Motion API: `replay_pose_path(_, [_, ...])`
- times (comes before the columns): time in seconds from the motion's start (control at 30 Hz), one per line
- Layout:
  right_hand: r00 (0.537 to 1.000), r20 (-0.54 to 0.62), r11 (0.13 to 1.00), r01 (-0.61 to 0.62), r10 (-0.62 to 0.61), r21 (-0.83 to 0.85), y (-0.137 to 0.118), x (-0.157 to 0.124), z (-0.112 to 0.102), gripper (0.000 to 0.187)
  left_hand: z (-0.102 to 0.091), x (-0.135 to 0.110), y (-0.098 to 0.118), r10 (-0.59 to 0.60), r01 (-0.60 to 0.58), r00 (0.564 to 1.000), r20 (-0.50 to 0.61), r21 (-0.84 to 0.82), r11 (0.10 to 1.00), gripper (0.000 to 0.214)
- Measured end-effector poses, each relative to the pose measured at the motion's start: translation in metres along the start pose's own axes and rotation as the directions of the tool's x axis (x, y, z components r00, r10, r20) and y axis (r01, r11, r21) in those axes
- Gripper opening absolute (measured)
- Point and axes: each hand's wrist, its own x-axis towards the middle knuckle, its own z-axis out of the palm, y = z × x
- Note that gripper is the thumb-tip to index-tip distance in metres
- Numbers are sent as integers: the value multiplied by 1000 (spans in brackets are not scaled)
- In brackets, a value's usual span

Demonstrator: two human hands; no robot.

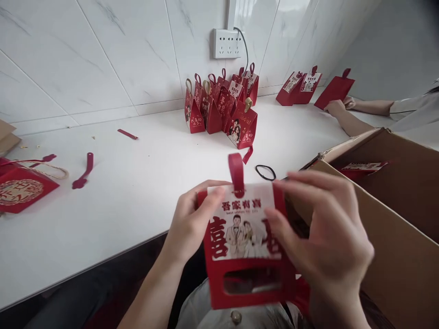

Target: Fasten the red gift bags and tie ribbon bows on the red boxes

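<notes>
A red gift box [243, 283] with a white printed panel, a couple drawn on it, a cut-out window and a red strap loop on top is held upright above my lap. My left hand [192, 219] grips its upper left edge, thumb on the front and fingers behind. On the other side, my right hand [329, 228] is slightly blurred; its thumb lies against the front panel and its fingers reach round the upper right corner. A black hair tie [265, 172] lies on the white table [137, 214] just beyond the box.
Several finished red gift boxes [214, 114] stand by the wall under a power socket [227, 44]. Loose red straps [84, 171] and another red box [27, 189] lie at left. A cardboard carton [384, 228] is on my right. Another person's hands [338, 106] hold a red box.
</notes>
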Motion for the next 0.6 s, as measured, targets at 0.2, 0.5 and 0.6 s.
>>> replay_pose_path(0.2, [782, 492, 742, -578, 383, 340, 5, 13, -2, 13, 5, -8, 9, -31, 27, 998, 54, 72, 997, 21])
replay_pose_path(0.5, [685, 578, 599, -706, 443, 377, 2, 16, -2, 14, 15, -13, 10, -20, 22, 1000, -18, 106, 994, 15])
replay_pose_path(0.6, [679, 581, 604, -710, 449, 362, 4, 14, -1, 15, 15, -11, 9, -29, 30, 1000, -13, 103, 994, 17])
